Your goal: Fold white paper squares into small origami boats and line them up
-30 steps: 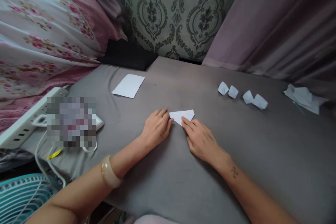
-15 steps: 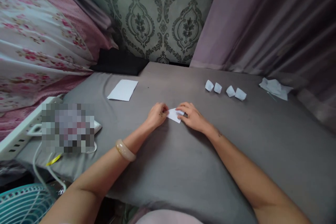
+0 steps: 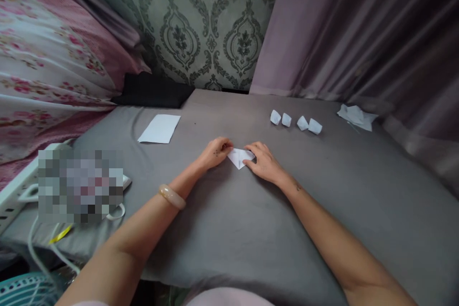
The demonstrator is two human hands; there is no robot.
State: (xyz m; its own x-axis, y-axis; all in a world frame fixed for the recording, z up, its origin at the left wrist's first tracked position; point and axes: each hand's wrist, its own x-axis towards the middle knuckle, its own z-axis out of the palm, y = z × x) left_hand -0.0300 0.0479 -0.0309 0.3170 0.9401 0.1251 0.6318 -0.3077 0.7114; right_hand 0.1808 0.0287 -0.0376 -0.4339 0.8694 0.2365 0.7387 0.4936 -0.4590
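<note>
A small folded white paper [image 3: 238, 158] lies between my hands on the grey cloth, with a point facing me and creases showing on its top. My left hand [image 3: 216, 152] pinches its left corner, fingers curled together. At the right corner, my right hand [image 3: 264, 160] grips the paper between thumb and fingers, the thumb on the near edge. The fingertips partly cover both corners. Beyond my right hand stand several folded white paper shapes [image 3: 286, 120], set out in two pairs.
A flat white sheet [image 3: 159, 129] lies at left, crumpled paper [image 3: 357, 117] at far right. A black folded cloth [image 3: 154, 90] rests by the wall. Left are a white power strip [image 3: 14, 201], cables, a blurred-out object [image 3: 84, 186] and a teal fan [image 3: 28, 289].
The folded paper now shows a wider triangular shape with its point toward me. Both hands remain at its corners. The camera view has shifted a little to the right.
</note>
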